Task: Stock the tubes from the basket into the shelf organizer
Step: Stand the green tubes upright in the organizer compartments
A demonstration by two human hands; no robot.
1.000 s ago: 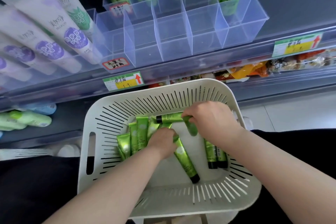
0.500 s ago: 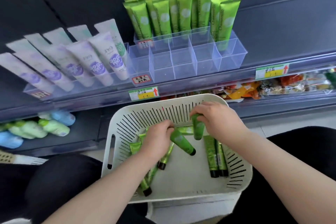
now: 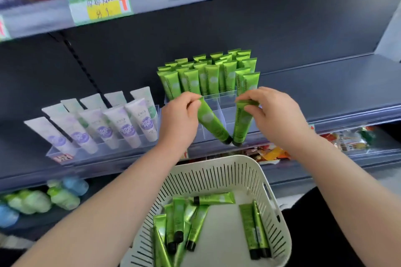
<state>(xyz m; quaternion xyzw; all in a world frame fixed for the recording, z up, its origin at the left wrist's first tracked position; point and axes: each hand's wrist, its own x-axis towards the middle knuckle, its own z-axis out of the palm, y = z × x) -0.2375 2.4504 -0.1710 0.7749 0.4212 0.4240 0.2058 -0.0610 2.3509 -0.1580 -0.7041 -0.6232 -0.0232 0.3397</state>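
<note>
Left hand [image 3: 178, 119] pinches the flat crimped end of a green tube, the left tube [image 3: 210, 119], between thumb and curled fingers. Right hand [image 3: 276, 119] pinches the crimp of the right tube [image 3: 242, 124] the same way.

Both tubes hang cap-down in front of the organizer [image 3: 225, 104] and lean inward in a V. Their black caps sit just beside each other; whether they touch, cannot tell.

The tubes are glossy, metallic-looking green, tapering from a wide flat seal to a round cap, each with a pale round patch mid-body.

The organizer is clear hard plastic with thin dividers forming square cells. Its rear cells are packed with upright stocked tubes [image 3: 208, 80], crimps up; the front cells hold none.

The basket [image 3: 217, 163] below is off-white plastic with rounded corners, slotted walls and a smooth floor. Loose tubes [image 3: 178, 221] lie in it, jumbled at left, with two side by side at right.

White and lilac tubes [image 3: 128, 124] lean in a neighbouring clear tray.

Vertical lettering on the green tubes reads roughly "Chamomile". The price tag [image 3: 101, 6] on the upper shelf edge is green-bordered with a yellow panel and a red up-arrow; its handwriting is illegible.
</note>
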